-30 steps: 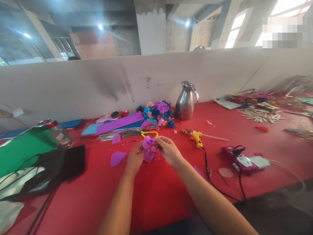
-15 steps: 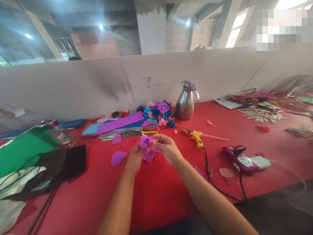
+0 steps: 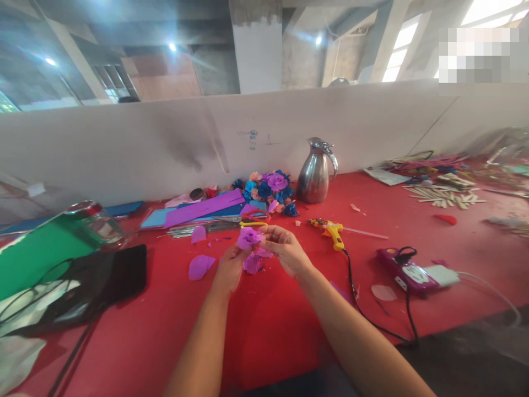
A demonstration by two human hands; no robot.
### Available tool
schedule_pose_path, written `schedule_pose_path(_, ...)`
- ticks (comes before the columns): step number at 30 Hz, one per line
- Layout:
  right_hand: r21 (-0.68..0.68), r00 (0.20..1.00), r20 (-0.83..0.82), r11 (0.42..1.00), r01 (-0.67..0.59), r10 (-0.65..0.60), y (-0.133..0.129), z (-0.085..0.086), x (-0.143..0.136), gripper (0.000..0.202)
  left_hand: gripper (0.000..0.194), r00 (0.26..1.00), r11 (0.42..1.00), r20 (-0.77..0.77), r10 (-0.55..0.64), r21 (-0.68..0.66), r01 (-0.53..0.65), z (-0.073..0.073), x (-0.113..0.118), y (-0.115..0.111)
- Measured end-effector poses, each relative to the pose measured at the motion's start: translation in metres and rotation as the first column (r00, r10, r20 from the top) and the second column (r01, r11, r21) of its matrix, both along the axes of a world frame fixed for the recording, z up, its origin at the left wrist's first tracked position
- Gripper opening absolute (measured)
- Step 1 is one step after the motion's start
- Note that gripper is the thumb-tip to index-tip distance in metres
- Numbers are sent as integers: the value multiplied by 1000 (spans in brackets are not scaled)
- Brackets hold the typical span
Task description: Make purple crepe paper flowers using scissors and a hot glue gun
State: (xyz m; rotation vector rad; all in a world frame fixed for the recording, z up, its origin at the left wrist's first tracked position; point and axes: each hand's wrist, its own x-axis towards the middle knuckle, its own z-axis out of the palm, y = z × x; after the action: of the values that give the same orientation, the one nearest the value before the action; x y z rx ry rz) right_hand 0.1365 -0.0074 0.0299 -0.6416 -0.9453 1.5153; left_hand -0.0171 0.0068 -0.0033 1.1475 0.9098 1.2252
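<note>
A purple paper flower [image 3: 249, 237] with layered petals is held just above the red table [image 3: 264, 336]. My left hand [image 3: 230, 268] pinches it from below and left, its thumb near the flower's base. From the right, my right hand [image 3: 286, 251] has thumb and fingertips closed on the flower's edge petal. Beneath and between the hands lie crumpled purple paper pieces [image 3: 251, 263]. To the left are a larger cut purple petal [image 3: 200, 267] and a smaller one [image 3: 199, 234]. Yellow-handled scissors [image 3: 253, 224] lie just behind the flower.
A yellow glue gun [image 3: 334, 234] with a black cord lies to the right, near a purple power strip [image 3: 407, 271]. Behind stand a steel jug [image 3: 314, 173] and a heap of paper flowers [image 3: 270, 190]. A glass jar [image 3: 97, 223] and black tablet-like slab [image 3: 124, 275] are left.
The flower has turned slightly in my fingers, so its layered face shows more fully. Both hands keep nearly the same place; the whole view has shifted slightly.
</note>
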Motion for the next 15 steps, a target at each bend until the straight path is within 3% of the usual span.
schedule_pose_path(9,34,999,47,999,-1,0,-1,2,2,34,34,1000,1000,-12,8,-3,-8,2,1,-2)
schedule_pose_path(15,27,992,109,998,60,-63,-2,4,1,20,38,998,1000,-56,2,-1,-2,-4,-1,0)
